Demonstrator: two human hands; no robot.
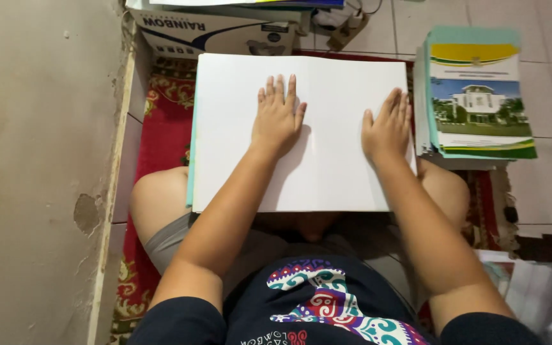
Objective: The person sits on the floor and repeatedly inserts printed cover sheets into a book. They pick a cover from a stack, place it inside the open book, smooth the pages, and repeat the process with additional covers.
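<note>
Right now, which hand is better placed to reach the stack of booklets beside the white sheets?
The right hand. It lies flat at the right edge of the white sheets, next to the stack of booklets; the left hand rests mid-sheet, farther away.

From my remote seat I see a stack of booklets [477, 96] with green, yellow and white covers showing a building, lying on the tiled floor [551, 83] at three o'clock. A cardboard box [215, 32] stands at twelve o'clock, just past the red patterned rug [161, 134]. A rough plastered wall [39, 160] fills nine o'clock, and loose papers [538, 287] lie at five o'clock.
</note>
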